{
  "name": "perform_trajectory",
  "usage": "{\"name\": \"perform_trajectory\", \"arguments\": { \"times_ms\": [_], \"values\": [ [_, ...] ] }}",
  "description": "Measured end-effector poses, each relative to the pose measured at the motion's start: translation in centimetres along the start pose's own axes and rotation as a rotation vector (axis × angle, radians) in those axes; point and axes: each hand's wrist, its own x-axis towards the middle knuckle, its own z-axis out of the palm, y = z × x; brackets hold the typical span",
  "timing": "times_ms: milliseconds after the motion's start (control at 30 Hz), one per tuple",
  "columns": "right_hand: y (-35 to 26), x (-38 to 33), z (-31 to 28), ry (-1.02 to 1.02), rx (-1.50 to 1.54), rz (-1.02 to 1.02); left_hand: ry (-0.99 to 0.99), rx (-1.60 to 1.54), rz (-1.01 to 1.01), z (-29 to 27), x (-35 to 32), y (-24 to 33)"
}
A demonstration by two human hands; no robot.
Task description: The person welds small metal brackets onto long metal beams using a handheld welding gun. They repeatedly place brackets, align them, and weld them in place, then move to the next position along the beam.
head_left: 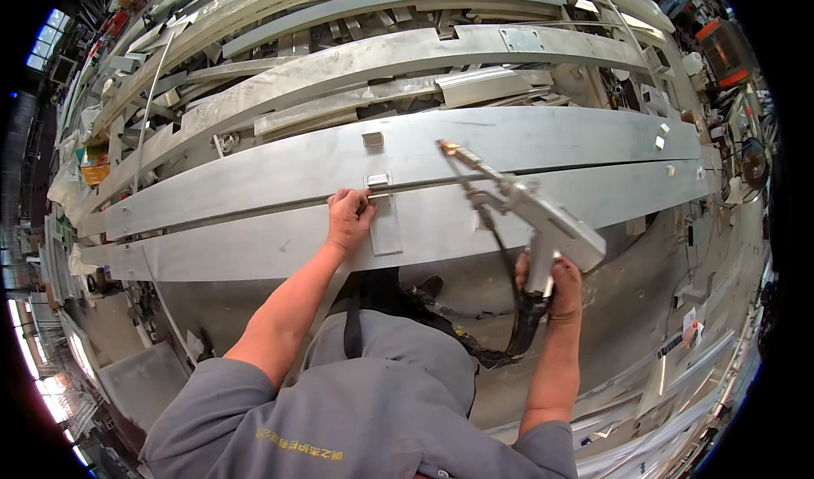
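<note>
My right hand (553,286) is closed around the grip of a welding gun (555,222). The gun's copper-coloured tip (448,147) points up and left over the far flat metal bar (543,131), and a dark cable runs down from the grip. With fingers pinched, my left hand (349,218) is at a small metal bracket (381,197) on the near flat metal bar (254,246). A thin rectangular plate (387,233) lies just below the bracket. Another small bracket (377,180) sits across the gap on the far bar, and a third bracket (373,140) stands farther up.
More small pieces (661,136) sit toward the right end of the bars. Behind them, long metal profiles (356,59) are stacked across the rack. A cable crosses the floor (475,297) below the bars, and metal strips (661,403) lie at lower right.
</note>
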Motion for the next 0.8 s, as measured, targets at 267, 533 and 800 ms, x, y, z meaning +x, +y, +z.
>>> {"name": "perform_trajectory", "arguments": {
  "times_ms": [267, 533, 800],
  "values": [
    [3.0, -1.3, 5.2, -0.181, -0.127, 0.154, -0.037, 0.017, -0.053, -0.2, 0.0, 0.5],
    [6.8, -2.1, 7.4, -0.084, -0.212, 0.289, -0.035, -0.015, -0.043, 0.0, 0.1, 0.1],
    [8.6, -1.5, 9.1, -0.054, -0.236, 0.310, -0.028, -0.029, -0.018, -0.2, 0.1, 0.0]
  ]
}}
